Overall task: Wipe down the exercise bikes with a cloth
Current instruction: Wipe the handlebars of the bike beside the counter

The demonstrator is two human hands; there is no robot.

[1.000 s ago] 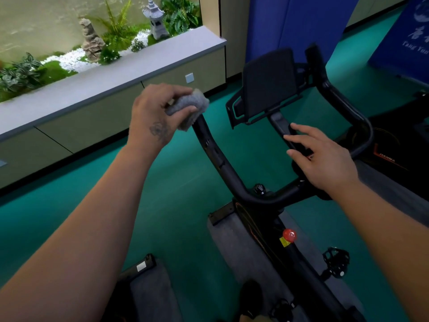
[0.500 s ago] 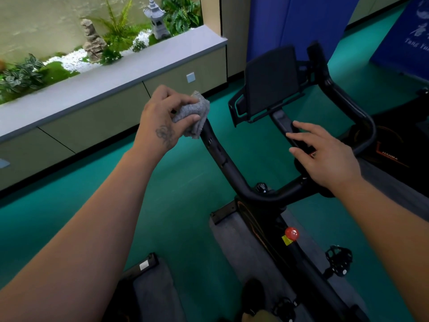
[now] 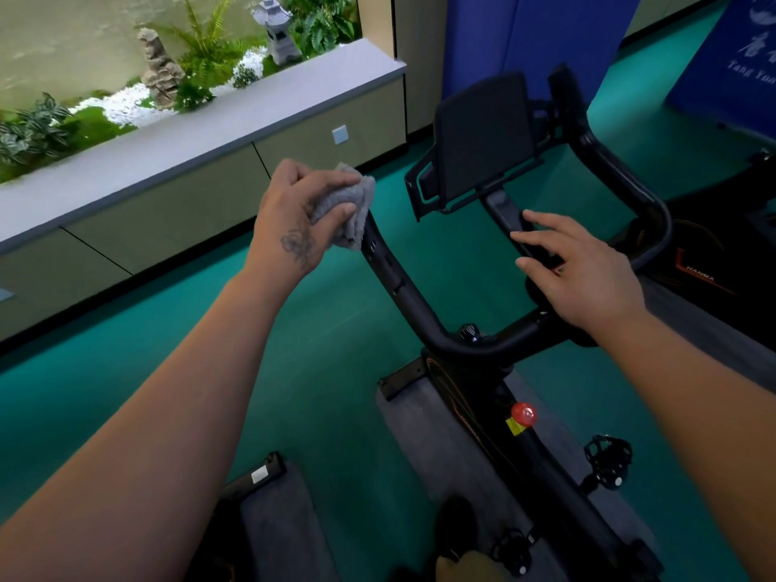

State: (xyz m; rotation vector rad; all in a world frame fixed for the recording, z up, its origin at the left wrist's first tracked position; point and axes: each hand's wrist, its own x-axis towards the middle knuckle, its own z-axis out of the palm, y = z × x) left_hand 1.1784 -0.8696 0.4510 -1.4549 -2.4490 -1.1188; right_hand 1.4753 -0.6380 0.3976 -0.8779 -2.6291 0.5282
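A black exercise bike point(image 3: 474, 396) stands in front of me on a grey mat, its U-shaped handlebar point(image 3: 403, 296) rising left and right. My left hand point(image 3: 300, 212) grips a grey cloth point(image 3: 350, 207) wrapped around the upper end of the left handlebar arm. My right hand point(image 3: 583, 270) lies flat, fingers spread, on the centre stem just below the black console screen point(image 3: 483, 136). The handlebar's left tip is hidden under the cloth.
A red knob point(image 3: 523, 413) and a pedal point(image 3: 608, 455) sit lower on the frame. A grey ledge point(image 3: 201, 132) with plants and cabinets runs along the left. Blue panels point(image 3: 516, 39) stand behind, another bike's base point(image 3: 705, 262) at right, and a second mat point(image 3: 277, 527) below.
My left hand with the cloth has slid down the left handlebar arm from its tip. My right hand stays on the stem.
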